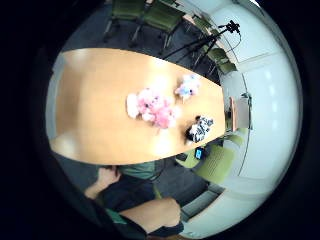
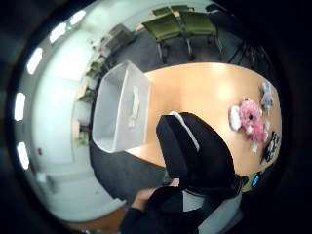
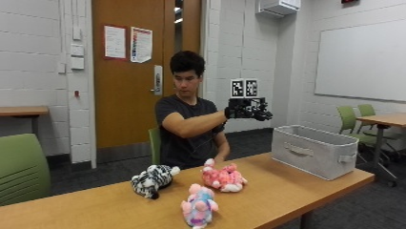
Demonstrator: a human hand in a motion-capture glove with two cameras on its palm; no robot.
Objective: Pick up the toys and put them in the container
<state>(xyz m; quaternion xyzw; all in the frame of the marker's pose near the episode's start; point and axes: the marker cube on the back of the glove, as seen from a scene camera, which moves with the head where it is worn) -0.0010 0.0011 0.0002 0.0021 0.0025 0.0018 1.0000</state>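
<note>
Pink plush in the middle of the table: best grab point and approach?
Take the pink plush across its rounded body, coming straight down from above. It lies low and flat on the table, with the zebra plush and pastel plush apart from it, so the top looks unobstructed. The gloved right hand hangs raised above the table, holding nothing.

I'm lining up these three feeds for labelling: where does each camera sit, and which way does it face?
Little finger palm view: high above the table, looking down on three plush toys, pink, pastel and zebra; the person's arm and lap show.
Thumb palm view: same raised right hand, facing the container at the table end; gloved fingers show.
Outside view: across the table, facing the seated person; right hand raised, holding nothing.
All three show the table and the toys.
</note>
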